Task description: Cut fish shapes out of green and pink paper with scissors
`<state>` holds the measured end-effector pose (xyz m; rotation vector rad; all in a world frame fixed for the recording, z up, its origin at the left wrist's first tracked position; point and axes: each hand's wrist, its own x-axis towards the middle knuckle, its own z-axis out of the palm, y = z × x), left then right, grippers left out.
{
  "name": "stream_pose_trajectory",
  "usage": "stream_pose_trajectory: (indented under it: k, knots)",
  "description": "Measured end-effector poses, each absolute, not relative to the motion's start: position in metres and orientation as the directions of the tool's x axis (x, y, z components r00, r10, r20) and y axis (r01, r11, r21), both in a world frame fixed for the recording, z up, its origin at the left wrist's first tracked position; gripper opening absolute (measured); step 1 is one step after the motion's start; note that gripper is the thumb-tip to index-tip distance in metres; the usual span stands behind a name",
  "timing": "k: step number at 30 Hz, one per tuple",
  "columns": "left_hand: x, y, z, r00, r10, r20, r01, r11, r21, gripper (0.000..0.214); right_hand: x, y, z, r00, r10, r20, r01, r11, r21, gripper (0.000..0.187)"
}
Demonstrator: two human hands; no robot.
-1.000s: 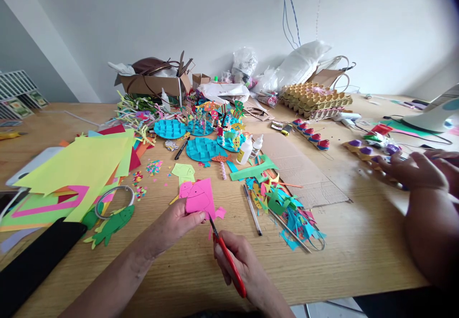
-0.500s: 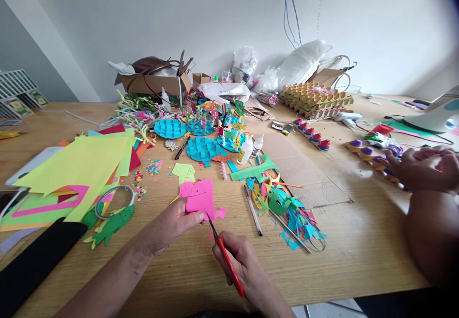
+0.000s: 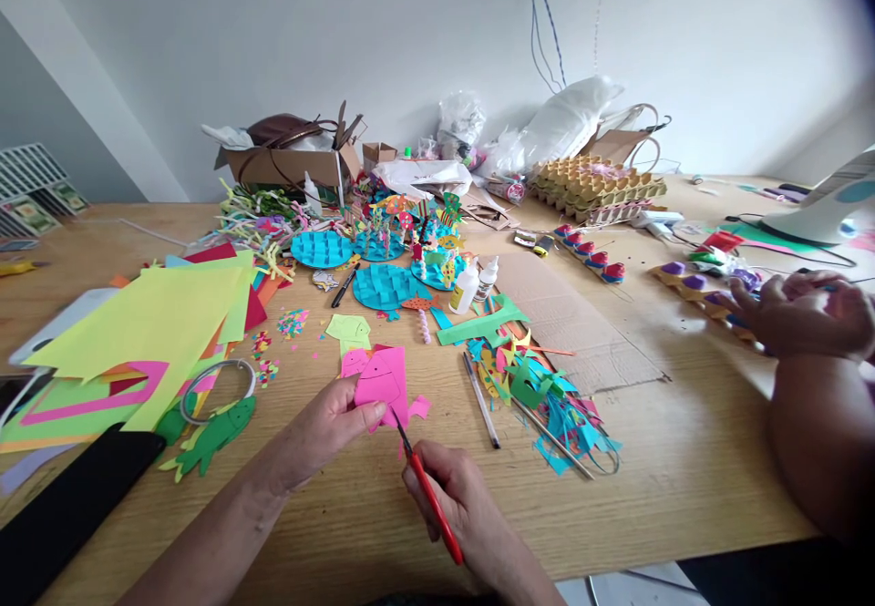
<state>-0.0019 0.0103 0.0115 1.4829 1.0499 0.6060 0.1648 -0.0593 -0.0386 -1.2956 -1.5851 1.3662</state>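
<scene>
My left hand pinches a piece of pink paper with a drawn outline, held just above the wooden table. My right hand is closed round red-handled scissors, whose blades meet the paper's lower right edge. A small pink offcut lies right beside the blades. A second pink piece and a light green cut-out rest just beyond the held paper.
Stacked coloured sheets and a green paper lizard lie at left, a black object at near left. Paper scraps, a pen and glue bottles sit at centre. Another person's hands work at right by egg cartons.
The scissors' blades have crept a little leftward along the pink paper's lower edge. The other person's hands have drawn closer together at the right.
</scene>
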Motion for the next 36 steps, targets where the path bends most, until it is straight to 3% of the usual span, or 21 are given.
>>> stream_pose_trajectory:
  k: [16, 36]
  knots:
    - [-0.0050, 0.0156, 0.0176, 0.511, 0.839, -0.187, 0.315, 0.020, 0.949, 0.016, 0.1676, -0.0543, -0.0341, -0.295, 0.954, -0.048, 0.311, 0.049, -0.949, 0.038]
    - [-0.0058, 0.0154, 0.0171, 0.505, 0.843, -0.182, 0.300, 0.026, 0.954, 0.016, 0.1679, -0.0558, -0.0354, -0.314, 0.948, -0.055, 0.319, 0.051, -0.946, 0.032]
